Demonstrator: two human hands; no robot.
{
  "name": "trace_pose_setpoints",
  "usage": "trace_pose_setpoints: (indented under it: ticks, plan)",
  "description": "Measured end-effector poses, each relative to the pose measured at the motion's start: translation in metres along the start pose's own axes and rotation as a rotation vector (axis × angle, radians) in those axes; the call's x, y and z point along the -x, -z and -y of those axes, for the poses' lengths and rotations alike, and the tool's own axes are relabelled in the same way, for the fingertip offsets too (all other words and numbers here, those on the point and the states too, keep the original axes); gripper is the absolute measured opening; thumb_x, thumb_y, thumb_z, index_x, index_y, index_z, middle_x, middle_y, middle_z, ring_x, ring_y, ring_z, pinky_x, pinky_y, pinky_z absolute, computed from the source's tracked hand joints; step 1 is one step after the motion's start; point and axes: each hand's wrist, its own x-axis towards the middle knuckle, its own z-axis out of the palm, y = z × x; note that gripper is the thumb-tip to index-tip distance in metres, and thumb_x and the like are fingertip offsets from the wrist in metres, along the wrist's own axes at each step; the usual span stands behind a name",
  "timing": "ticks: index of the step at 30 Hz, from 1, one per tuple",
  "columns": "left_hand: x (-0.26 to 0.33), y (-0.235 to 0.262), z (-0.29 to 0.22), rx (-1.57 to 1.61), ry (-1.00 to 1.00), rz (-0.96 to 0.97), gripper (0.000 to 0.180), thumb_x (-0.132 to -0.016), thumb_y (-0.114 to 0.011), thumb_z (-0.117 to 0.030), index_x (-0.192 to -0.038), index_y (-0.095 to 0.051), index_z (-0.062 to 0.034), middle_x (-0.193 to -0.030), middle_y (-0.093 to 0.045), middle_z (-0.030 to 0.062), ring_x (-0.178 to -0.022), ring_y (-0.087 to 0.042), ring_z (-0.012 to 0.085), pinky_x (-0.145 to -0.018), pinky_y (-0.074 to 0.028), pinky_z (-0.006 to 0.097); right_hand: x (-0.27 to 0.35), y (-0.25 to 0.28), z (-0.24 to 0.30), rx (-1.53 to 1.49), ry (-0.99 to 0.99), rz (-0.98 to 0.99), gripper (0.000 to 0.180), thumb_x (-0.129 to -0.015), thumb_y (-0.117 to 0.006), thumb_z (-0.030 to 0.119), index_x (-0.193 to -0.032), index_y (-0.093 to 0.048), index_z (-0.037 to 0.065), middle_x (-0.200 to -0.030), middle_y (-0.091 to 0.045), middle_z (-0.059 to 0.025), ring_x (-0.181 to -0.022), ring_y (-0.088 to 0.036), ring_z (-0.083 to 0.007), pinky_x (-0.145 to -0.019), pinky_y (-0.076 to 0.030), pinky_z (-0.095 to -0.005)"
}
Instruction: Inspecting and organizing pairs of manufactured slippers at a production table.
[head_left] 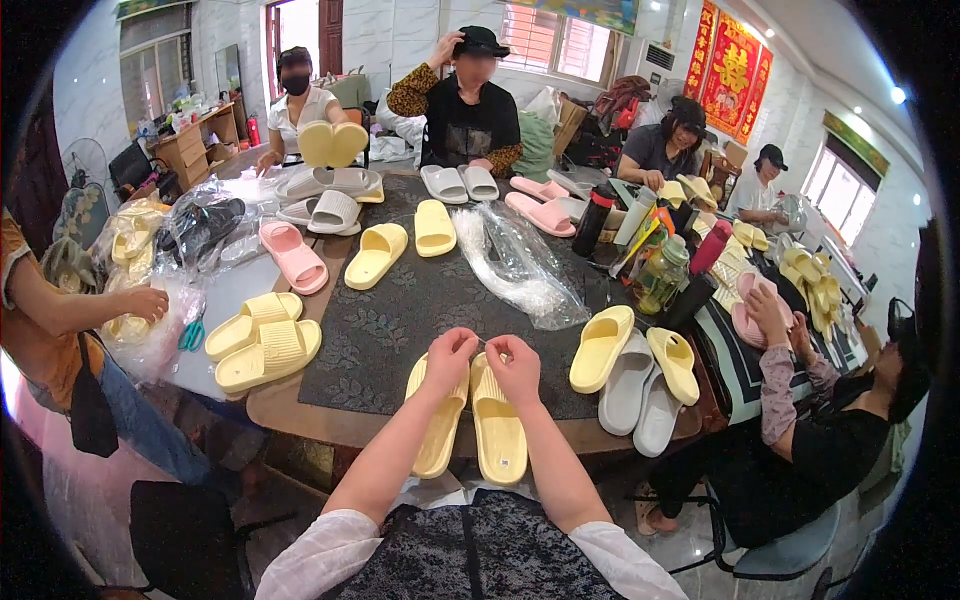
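A: Status on the pair of pale yellow foam slide sandals point(470, 425)?

B: Soles up, side by side at the near edge of the dark patterned table mat point(400, 310), heels hanging toward the person. Looks parked there so both hands can work just above the toe ends.

A: Hands?

B: Left hand point(449, 357) and right hand point(515, 365) both curled nearly closed, fingertips pinched and almost meeting. Something thin between them, maybe a tie or thread; too small to tell.

A: Around it?

B: Just right: one yellow slide point(600, 347), two grey slides point(640, 395), another yellow on top. Left: a stacked yellow pair point(262, 340), a pink slide point(293, 256) behind it. Crumpled clear plastic bags point(520, 265) mid-table, probably packaging. Co-workers seated around the table, more sandals in front of them.
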Motion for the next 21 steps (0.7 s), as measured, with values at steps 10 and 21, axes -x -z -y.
trace_pose_setpoints:
  ticks: [10, 21]
  plan:
    - [0.001, 0.0, 0.002, -0.056, -0.041, 0.016, 0.01, -0.087, -0.063, -0.01, -0.089, -0.065, -0.0011, -0.073, -0.058, -0.0041, -0.069, -0.051, 0.0044, -0.062, -0.043, 0.022, 0.0, -0.001, 0.0, -0.02, -0.013, -0.018, 0.011, -0.081, -0.069, 0.016, -0.084, -0.066, 0.005, -0.078, -0.066, -0.0069, -0.073, -0.066, -0.02, -0.067, -0.05, -0.0314]
    - [0.001, 0.001, 0.002, 0.001, -0.016, -0.002, 0.01, -0.088, -0.063, -0.01, -0.091, -0.065, -0.0007, -0.076, -0.059, -0.0033, -0.071, -0.052, 0.0047, -0.063, -0.043, 0.022, 0.002, -0.001, 0.003, 0.02, 0.026, -0.028, 0.01, -0.081, -0.068, 0.015, -0.084, -0.066, 0.005, -0.079, -0.067, -0.0073, -0.073, -0.066, -0.0215, -0.066, -0.05, -0.0319]
